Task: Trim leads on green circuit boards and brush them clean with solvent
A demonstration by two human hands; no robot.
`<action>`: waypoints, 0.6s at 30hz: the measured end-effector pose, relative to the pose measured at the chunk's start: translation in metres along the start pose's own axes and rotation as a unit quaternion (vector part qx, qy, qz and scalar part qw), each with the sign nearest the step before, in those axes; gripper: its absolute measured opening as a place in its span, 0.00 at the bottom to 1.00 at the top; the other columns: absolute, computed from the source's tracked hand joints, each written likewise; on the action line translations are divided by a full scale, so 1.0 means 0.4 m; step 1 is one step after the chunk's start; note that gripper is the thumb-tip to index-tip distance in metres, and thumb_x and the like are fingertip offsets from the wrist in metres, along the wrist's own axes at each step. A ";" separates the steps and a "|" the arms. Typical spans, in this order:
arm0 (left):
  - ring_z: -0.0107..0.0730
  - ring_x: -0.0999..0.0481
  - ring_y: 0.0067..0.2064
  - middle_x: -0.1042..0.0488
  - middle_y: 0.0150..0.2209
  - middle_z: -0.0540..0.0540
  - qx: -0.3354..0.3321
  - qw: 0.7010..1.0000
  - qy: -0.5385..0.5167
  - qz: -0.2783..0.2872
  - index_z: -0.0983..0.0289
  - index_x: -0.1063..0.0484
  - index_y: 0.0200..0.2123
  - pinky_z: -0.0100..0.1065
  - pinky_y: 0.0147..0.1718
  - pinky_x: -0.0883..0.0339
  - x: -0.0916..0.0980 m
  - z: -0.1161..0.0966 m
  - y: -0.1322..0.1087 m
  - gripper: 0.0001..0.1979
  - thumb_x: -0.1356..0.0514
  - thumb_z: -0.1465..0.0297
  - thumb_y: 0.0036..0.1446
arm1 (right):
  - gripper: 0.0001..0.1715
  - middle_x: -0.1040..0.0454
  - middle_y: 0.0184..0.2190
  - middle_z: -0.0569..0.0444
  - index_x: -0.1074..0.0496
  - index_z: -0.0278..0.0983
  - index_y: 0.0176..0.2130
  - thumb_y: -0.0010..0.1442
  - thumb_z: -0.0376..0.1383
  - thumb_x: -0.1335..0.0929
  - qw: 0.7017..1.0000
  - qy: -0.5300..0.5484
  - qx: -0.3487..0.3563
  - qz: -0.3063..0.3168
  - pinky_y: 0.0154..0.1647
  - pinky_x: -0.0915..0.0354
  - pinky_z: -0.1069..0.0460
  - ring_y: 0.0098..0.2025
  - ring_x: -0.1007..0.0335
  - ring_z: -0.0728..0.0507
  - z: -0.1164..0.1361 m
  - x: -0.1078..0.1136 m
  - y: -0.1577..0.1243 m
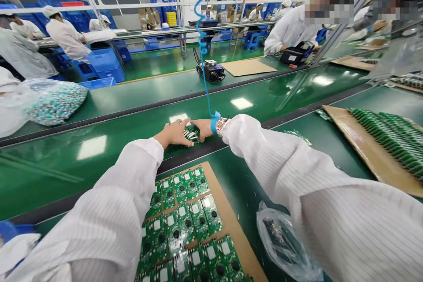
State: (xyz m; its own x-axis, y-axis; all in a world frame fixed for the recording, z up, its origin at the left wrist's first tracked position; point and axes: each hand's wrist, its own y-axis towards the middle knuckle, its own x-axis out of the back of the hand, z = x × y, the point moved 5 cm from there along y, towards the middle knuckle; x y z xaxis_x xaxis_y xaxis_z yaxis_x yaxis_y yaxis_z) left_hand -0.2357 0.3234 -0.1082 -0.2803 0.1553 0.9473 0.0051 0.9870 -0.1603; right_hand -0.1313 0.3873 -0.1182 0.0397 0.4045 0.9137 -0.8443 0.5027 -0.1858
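The boards (191,134) lie at three o'clock from your left hand (176,133), nine from your right hand (204,128); both curl round, pinch unclear.

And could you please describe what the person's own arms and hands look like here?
Both arms wear loose white sleeves with fine stripes, the left sleeve and right sleeve alike. The left hand and right hand are ungloved. The right wrist carries a blue band joined to a blue cord, coiled higher up, beside a metallic watch or bracelet.
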 end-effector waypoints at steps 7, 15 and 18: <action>0.46 0.34 0.57 0.37 0.59 0.60 0.137 0.964 -0.199 -0.113 0.62 0.38 0.56 0.54 0.54 0.39 0.036 0.197 -0.063 0.23 0.44 0.60 0.60 | 0.65 0.43 0.62 0.38 0.56 0.34 0.66 0.36 0.26 0.25 0.999 0.036 0.009 0.001 0.56 0.37 0.47 0.61 0.40 0.34 0.078 -0.056 0.016; 0.39 0.29 0.50 0.32 0.53 0.59 0.211 0.879 -0.382 -0.192 0.62 0.34 0.52 0.47 0.48 0.32 -0.017 0.249 -0.090 0.18 0.44 0.61 0.61 | 0.70 0.51 0.66 0.38 0.68 0.36 0.68 0.38 0.29 0.27 0.995 0.075 0.060 -0.020 0.58 0.39 0.45 0.63 0.46 0.36 0.144 -0.102 0.042; 0.39 0.28 0.49 0.31 0.52 0.59 0.205 0.861 -0.416 -0.209 0.63 0.34 0.52 0.47 0.47 0.31 -0.018 0.248 -0.097 0.18 0.44 0.61 0.61 | 0.71 0.57 0.67 0.36 0.70 0.35 0.67 0.39 0.33 0.26 0.994 0.069 0.075 -0.026 0.62 0.44 0.44 0.67 0.56 0.36 0.166 -0.115 0.052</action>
State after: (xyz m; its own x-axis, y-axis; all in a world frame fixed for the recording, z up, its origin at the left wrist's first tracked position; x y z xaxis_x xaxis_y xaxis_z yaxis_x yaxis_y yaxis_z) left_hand -0.3291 0.2799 -0.1363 -0.7671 -0.4614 0.4457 -0.5545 0.8263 -0.0989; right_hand -0.1860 0.3285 -0.1400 0.1495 0.4875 0.8602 -0.9087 0.4107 -0.0749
